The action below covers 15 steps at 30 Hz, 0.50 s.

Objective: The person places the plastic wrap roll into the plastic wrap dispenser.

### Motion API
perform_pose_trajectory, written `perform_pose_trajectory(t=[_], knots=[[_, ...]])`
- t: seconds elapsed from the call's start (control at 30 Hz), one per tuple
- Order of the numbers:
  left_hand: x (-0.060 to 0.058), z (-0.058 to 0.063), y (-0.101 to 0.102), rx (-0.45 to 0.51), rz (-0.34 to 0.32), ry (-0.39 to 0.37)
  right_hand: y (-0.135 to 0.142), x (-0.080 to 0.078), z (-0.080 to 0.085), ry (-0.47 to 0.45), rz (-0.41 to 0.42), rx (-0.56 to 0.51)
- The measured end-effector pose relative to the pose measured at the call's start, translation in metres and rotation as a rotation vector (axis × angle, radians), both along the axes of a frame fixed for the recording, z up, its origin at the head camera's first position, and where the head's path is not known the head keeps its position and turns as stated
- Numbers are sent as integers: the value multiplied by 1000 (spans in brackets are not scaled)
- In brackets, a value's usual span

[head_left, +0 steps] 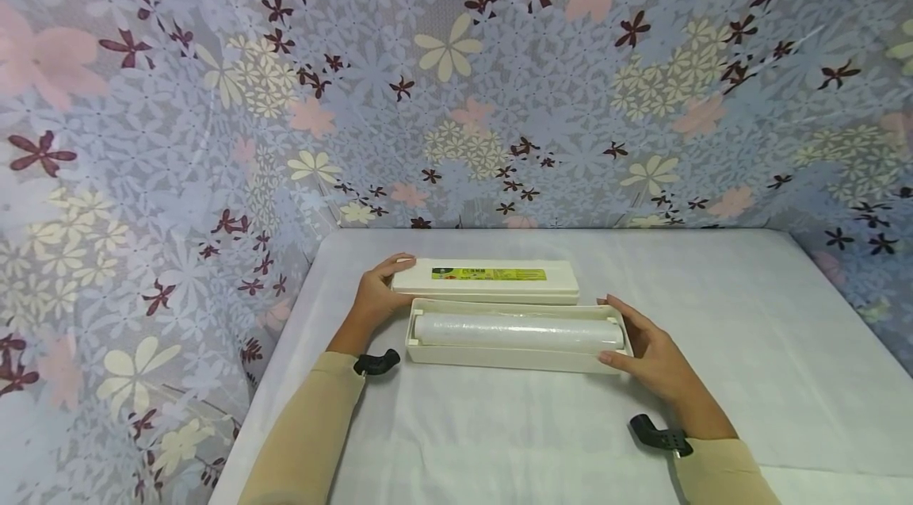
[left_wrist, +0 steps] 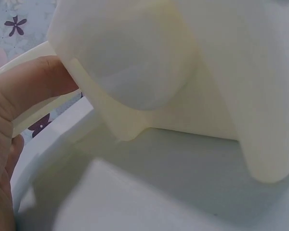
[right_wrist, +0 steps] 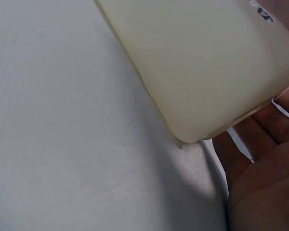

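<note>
A long cream plastic box [head_left: 499,357] holds a clear-wrapped roll of cling film [head_left: 513,330] lying lengthwise inside it. My right hand [head_left: 656,358] grips the box's right end, thumb at the near wall and fingers at the far side. Just behind the box is its matching lid [head_left: 414,276], with a green and yellow label [head_left: 488,274] facing up. My left hand [head_left: 374,297] holds the lid by its left end, thumb on the near side and fingers over the far edge. In the right wrist view, the box's end [right_wrist: 197,72] hides part of the right fingers.
A white cloth [head_left: 713,291] covers the table. Floral fabric [head_left: 456,93] hangs behind it and along both sides. Each wrist carries a black camera mount, one at the left sleeve [head_left: 376,363] and another at the right [head_left: 659,436].
</note>
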<state>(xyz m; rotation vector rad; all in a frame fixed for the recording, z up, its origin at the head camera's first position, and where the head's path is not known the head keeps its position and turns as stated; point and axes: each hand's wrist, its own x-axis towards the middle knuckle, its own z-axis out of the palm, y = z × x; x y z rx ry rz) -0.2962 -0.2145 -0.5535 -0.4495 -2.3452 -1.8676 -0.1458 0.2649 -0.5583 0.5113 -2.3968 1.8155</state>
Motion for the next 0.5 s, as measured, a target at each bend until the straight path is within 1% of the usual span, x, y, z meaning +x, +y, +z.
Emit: perform_pose_trajectory(t=[0.13, 0.2, 0.3, 0.5], knots=[[-1, -1, -3, 3, 1, 10, 0, -1, -1, 5, 9, -9], [-1, 1, -5, -4, 14, 14, 0, -1, -1, 9, 13, -14], [0, 5, -8, -7, 26, 22, -1, -1, -2, 17, 24, -22], [3, 12, -10, 12, 15, 41, -1, 0, -1, 20, 16, -21]])
